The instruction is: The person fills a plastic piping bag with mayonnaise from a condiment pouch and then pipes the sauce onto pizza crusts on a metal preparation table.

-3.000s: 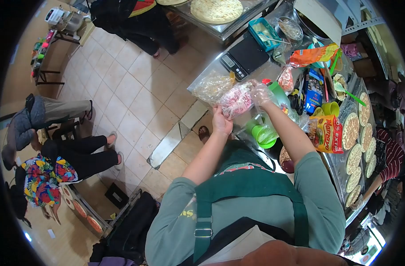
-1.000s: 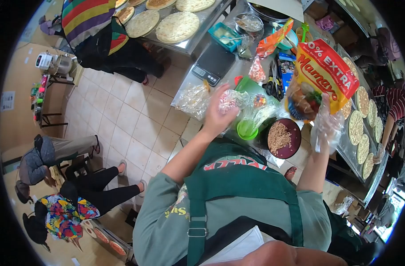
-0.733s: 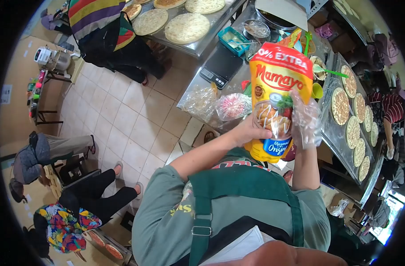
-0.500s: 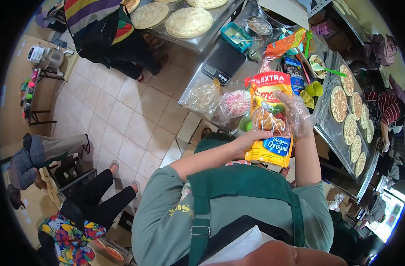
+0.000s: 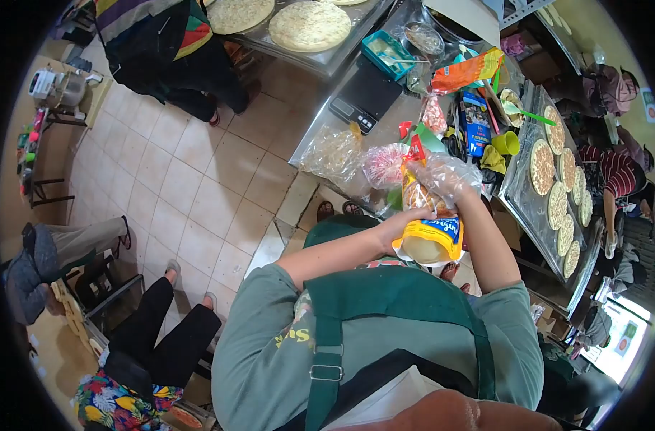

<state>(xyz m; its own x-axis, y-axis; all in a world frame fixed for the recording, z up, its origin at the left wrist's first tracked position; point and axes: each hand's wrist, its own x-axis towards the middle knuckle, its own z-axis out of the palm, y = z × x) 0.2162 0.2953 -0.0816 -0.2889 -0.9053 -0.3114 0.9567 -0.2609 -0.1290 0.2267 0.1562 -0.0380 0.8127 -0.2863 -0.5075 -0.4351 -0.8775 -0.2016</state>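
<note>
The left hand (image 5: 405, 223), bare, grasps the lower part of the pouch (image 5: 436, 233), thumb across its front. The right hand (image 5: 446, 179), in a clear plastic glove, wraps the upper part, so both hands are closed around it. The pouch is held in front of the green apron (image 5: 399, 302), near the edge of the table (image 5: 408, 100). It is tilted, its rounded yellow base towards the wearer and its red top pointing away. The glove hides much of its upper front.

Just left of the pouch, a pink bundle (image 5: 385, 165) in clear plastic lies on the table, with a crumpled clear bag (image 5: 333, 152) beside it. Beyond them are a black scale (image 5: 377, 82) and a teal tub (image 5: 388, 54). To the right of the tub lies an orange packet (image 5: 467, 72), and nearer, a blue packet (image 5: 476, 123). A lime cup (image 5: 507, 143) lies tipped just beside a yellow item (image 5: 493, 159) too bunched to make out. Further right, flat brown-specked rounds (image 5: 543, 167) lie on a tray (image 5: 517, 188). Past that tray, a person in a striped top (image 5: 614, 172) leans with one arm stretched out. At the top, another person (image 5: 191, 72) stands by a second tray of larger, paler rounds (image 5: 309, 26)
</note>
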